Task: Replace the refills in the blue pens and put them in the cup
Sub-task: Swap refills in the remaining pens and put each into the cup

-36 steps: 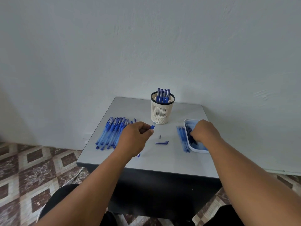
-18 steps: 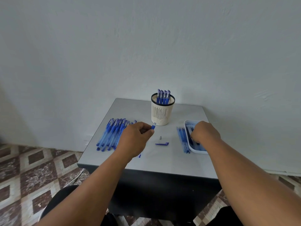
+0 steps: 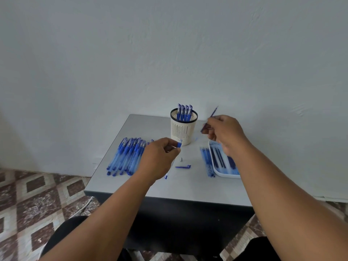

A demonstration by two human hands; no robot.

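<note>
Head view: left hand grips pen barrel, low over table centre. Right hand pinches refill, raised beside cup, above tray near right edge. Pen row along left edge.

The pens lying in a row are blue and see-through; the cup is cream with a black rim; the bench is grey; the tray is white; the floor has brown and cream diamonds; the wall is pale blue-grey.
</note>
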